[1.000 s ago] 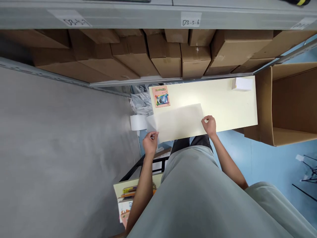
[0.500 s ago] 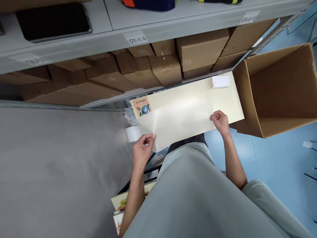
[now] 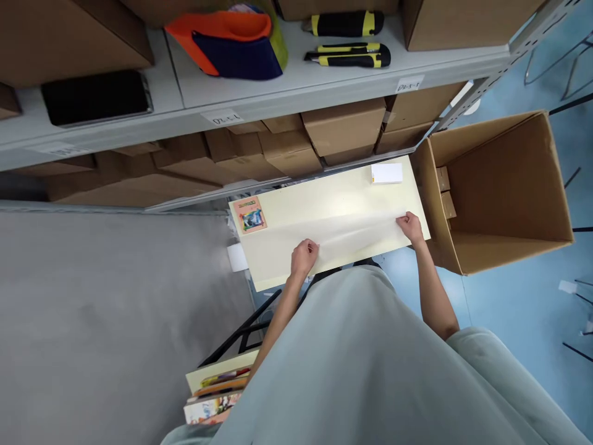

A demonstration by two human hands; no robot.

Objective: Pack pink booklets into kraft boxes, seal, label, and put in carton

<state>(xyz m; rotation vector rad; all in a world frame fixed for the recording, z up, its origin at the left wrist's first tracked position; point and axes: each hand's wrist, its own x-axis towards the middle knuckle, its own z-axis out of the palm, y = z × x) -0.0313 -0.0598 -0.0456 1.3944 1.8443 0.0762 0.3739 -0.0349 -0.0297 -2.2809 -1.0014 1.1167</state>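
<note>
A thin translucent sheet [image 3: 354,235] lies over a narrow pale-yellow tabletop [image 3: 324,194]. My left hand [image 3: 304,256] is closed in a pinch on the sheet near the table's front edge. Toward the right end, my right hand [image 3: 410,227] pinches the sheet's other side. Between the two hands the sheet shows long, shallow creases. A small pink booklet [image 3: 250,214] with a colourful picture rests at the table's left end. At the back right sits a small white box [image 3: 386,173].
An open cardboard carton [image 3: 509,185] stands against the table's right end, smaller boxes inside. Behind is a metal shelf [image 3: 185,127] with cardboard boxes, a black phone [image 3: 97,97], an orange-and-navy item [image 3: 236,46] and utility knives [image 3: 349,55]. Books [image 3: 215,398] stand lower left.
My left hand has moved right and slightly up, still pinching; the sheet's raised left corner has come down flatter. My right hand stays near the right end. The view now takes in more shelf.
</note>
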